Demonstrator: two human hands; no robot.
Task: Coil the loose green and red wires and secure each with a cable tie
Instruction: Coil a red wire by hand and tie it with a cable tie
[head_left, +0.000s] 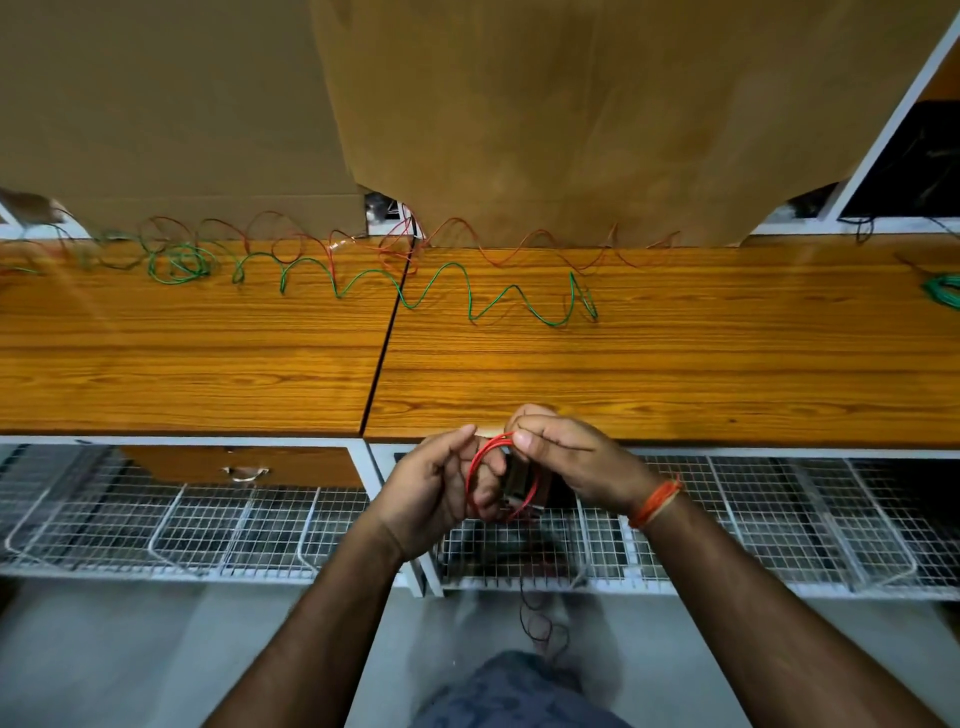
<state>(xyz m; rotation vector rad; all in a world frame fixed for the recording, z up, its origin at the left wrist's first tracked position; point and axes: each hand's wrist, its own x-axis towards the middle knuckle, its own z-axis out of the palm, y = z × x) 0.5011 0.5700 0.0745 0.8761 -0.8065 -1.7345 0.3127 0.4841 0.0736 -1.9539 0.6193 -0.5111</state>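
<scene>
A small coil of red wire (474, 467) hangs in front of the table's near edge, held between both hands. My left hand (436, 486) holds the coil from the left, fingers curled through the loop. My right hand (566, 457) pinches the top of the coil between thumb and forefinger. A loose tail of dark red wire (535, 618) dangles below the hands. On the wooden table (675, 374) a long loose green wire (457, 291) zigzags across the far side, with a loose red wire (519, 244) looping behind it. No cable tie is visible.
Brown cardboard sheets (571, 114) stand along the table's back. A coiled green bundle (945, 291) lies at the far right edge. Wire mesh trays (208, 519) run under the table, with a drawer front (244, 467) at left. My knee (514, 691) shows at the bottom.
</scene>
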